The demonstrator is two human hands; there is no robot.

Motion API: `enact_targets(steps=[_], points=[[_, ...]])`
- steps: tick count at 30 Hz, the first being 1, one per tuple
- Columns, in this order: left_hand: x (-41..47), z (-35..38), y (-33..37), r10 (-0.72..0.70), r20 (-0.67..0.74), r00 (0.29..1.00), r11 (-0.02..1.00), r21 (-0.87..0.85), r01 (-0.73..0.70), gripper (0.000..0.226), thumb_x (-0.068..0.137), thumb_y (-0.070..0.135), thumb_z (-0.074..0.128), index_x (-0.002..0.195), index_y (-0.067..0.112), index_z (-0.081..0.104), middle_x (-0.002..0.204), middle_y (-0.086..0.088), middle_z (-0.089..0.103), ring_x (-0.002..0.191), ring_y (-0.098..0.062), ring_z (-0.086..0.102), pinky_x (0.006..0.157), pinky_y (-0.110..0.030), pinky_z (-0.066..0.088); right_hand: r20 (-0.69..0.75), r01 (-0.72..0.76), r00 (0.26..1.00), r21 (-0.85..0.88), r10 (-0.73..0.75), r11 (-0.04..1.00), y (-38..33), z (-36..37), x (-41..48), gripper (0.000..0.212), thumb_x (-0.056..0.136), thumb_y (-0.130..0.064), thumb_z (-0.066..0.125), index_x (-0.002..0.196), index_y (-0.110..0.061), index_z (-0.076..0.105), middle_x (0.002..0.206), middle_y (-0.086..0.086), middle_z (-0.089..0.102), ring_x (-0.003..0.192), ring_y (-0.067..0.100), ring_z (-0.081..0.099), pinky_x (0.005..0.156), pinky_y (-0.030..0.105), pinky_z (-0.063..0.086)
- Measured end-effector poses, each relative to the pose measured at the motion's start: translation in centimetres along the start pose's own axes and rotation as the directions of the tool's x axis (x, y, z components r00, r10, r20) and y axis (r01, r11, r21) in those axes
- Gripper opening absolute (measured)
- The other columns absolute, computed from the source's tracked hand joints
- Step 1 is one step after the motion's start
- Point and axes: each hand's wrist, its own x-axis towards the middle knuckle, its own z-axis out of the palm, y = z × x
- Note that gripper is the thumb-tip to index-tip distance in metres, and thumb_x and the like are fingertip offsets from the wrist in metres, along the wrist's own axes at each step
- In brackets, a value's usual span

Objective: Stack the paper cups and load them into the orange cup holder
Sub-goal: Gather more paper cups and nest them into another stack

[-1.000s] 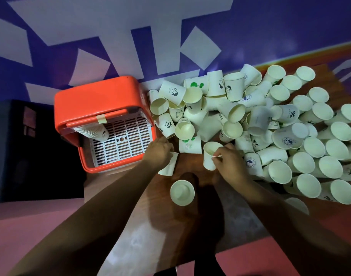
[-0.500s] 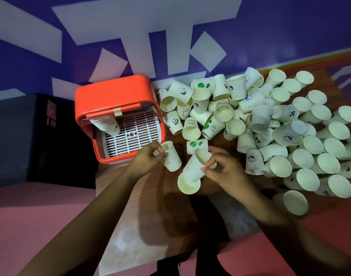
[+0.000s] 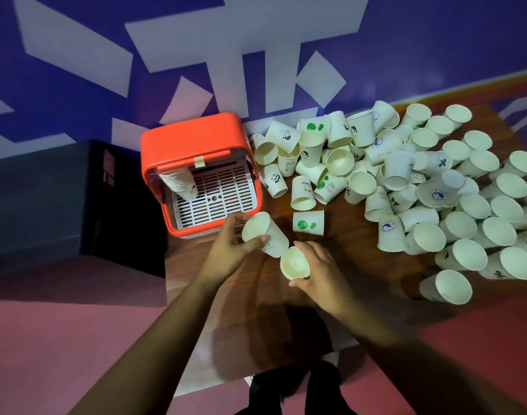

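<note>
With the left hand [image 3: 229, 250], gripping a tilted paper cup [image 3: 265, 235] above the surface's [image 3: 346, 259] left edge; with the right hand [image 3: 319, 271], curled round a second cup [image 3: 295, 263], mouth up, just beside the first; over the surface's right half, a heap of loose cups [image 3: 453, 205]; at the far left corner, the orange cup holder [image 3: 193, 139], open-fronted, a nested stack [image 3: 180, 182] inside on its left; between holder and heap, one green-printed cup [image 3: 308, 223] apart.
</note>
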Motion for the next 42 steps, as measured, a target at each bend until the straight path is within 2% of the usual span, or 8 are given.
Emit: enact_targets(steps=[5, 13, 17, 25, 29, 32, 37, 42], points=[[-1.3, 1.1, -0.1, 0.106, 0.07, 0.992, 0.994, 0.016, -0.108, 0.061, 0.077, 0.029, 0.084, 0.13, 0.027, 0.052, 0.129, 0.007, 0.055, 0.115, -0.004, 0.053, 0.086, -0.015, 0.05, -0.034, -0.146, 0.987, 0.168, 0.154, 0.975, 1.6, -1.7, -0.5, 0.068, 0.08, -0.04, 0.074, 0.14, -0.026, 0.045, 0.143, -0.003, 0.041, 0.131, 0.015, 0.041, 0.103, 0.034, 0.044], [-0.7, 5.5, -2.2, 0.101, 0.284, 0.953, 0.911, 0.359, -0.204, 0.078, 0.075, 0.027, 0.085, 0.143, 0.022, 0.048, 0.128, 0.01, 0.041, 0.129, -0.013, 0.038, 0.108, -0.024, 0.032, -0.077, -0.314, 0.94, 0.193, 0.333, 0.93, 6.2, -4.3, 1.2, 0.029, 0.091, -0.031, 0.063, 0.114, -0.014, 0.064, 0.116, 0.004, 0.052, 0.11, 0.023, 0.057, 0.1, 0.035, 0.044], [-0.1, 6.8, -4.1, 0.085, 0.319, 0.944, 0.81, 0.53, -0.252, 0.084, 0.072, 0.028, 0.086, 0.145, 0.025, 0.045, 0.136, 0.01, 0.044, 0.129, -0.013, 0.037, 0.109, -0.031, 0.035, -0.007, -0.361, 0.93, 0.172, 0.368, 0.916, 6.4, -4.4, 3.5, 0.033, 0.094, -0.033, 0.058, 0.119, -0.013, 0.061, 0.122, 0.008, 0.054, 0.112, 0.023, 0.055, 0.099, 0.034, 0.043], [0.6, 6.9, -4.8, 0.021, 0.348, 0.937, 0.847, 0.491, -0.201, 0.084, 0.074, 0.045, 0.082, 0.145, 0.028, 0.042, 0.131, 0.016, 0.038, 0.13, -0.008, 0.035, 0.11, -0.029, 0.035, 0.108, -0.562, 0.826, 0.236, 0.554, 0.792, 5.8, -3.0, 9.2, 0.051, 0.095, -0.037, 0.058, 0.133, -0.004, 0.05, 0.134, 0.015, 0.055, 0.121, 0.03, 0.054, 0.088, 0.032, 0.042], [1.4, 5.4, -4.4, -0.02, 0.242, 0.97, 0.865, 0.491, -0.105, 0.067, 0.085, 0.054, 0.069, 0.142, 0.03, 0.045, 0.128, 0.017, 0.04, 0.13, -0.005, 0.037, 0.109, -0.029, 0.035, 0.05, -0.543, 0.837, 0.191, 0.544, 0.818, 5.9, -2.5, 10.4, 0.039, 0.095, -0.028, 0.06, 0.124, -0.002, 0.058, 0.126, 0.014, 0.06, 0.115, 0.03, 0.058, 0.08, 0.028, 0.042], [3.2, 4.8, -4.0, -0.027, 0.154, 0.988, 0.912, 0.408, -0.038, 0.056, 0.084, 0.068, 0.058, 0.131, 0.038, 0.05, 0.131, 0.016, 0.045, 0.13, -0.008, 0.045, 0.109, -0.039, 0.044, 0.042, -0.503, 0.863, 0.167, 0.504, 0.848, 6.5, -2.6, 10.5, 0.027, 0.093, -0.02, 0.062, 0.115, -0.004, 0.066, 0.118, 0.013, 0.065, 0.109, 0.028, 0.061, 0.083, 0.029, 0.045], [7.7, 5.9, -1.8, -0.027, 0.045, 0.999, 0.897, 0.442, 0.004, 0.036, 0.097, 0.043, 0.056, 0.126, 0.022, 0.056, 0.127, 0.003, 0.053, 0.111, -0.013, 0.056, 0.095, -0.036, 0.052, 0.05, -0.449, 0.892, 0.212, 0.449, 0.868, 7.1, -3.8, 10.0, 0.011, 0.09, -0.014, 0.064, 0.093, -0.009, 0.073, 0.098, 0.006, 0.072, 0.087, 0.017, 0.063, 0.07, 0.022, 0.042], [13.0, 8.5, -0.8, -0.108, -0.011, 0.994, 0.851, 0.516, 0.098, 0.039, 0.097, 0.039, 0.055, 0.128, 0.014, 0.053, 0.127, -0.008, 0.056, 0.11, -0.022, 0.057, 0.089, -0.033, 0.048, 0.025, -0.461, 0.877, 0.324, 0.479, 0.826, 6.3, -4.8, 9.5, 0.028, 0.088, -0.032, 0.069, 0.098, -0.006, 0.071, 0.088, 0.001, 0.067, 0.077, 0.013, 0.059, 0.059, 0.023, 0.042]])
